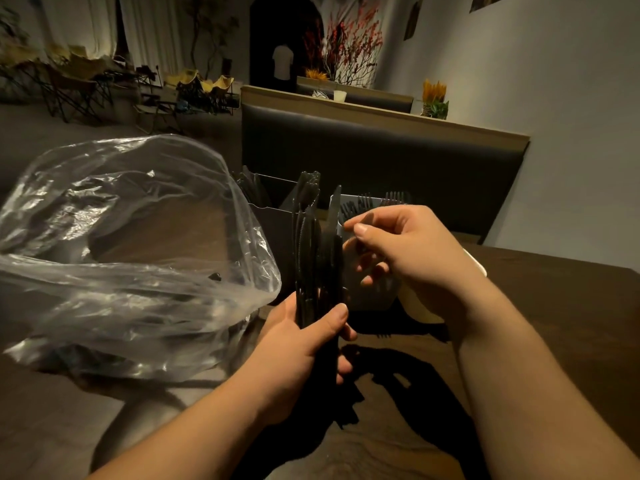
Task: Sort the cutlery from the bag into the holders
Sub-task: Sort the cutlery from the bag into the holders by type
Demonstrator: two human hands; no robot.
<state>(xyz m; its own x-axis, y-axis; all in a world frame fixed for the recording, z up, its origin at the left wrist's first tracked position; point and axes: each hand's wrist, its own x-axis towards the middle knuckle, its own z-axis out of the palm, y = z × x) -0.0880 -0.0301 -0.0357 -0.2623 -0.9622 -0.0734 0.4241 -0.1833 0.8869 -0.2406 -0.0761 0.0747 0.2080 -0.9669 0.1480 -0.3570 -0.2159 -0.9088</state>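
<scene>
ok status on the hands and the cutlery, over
Left hand shut on bundle of black plastic knives, upright. Right hand pinching one knife. Clear holders behind; clear plastic bag left, not blocking.

Left hand [304, 344] grips black knives [311, 251] upright; right hand [398, 244] pinching one.

Both forearms were bare to the frame's edge; no sleeves, watch, rings or gloves were visible. The left hand [304, 344] and right hand [405, 244] were ungloved, with short, unpainted nails on the thumbs.
</scene>
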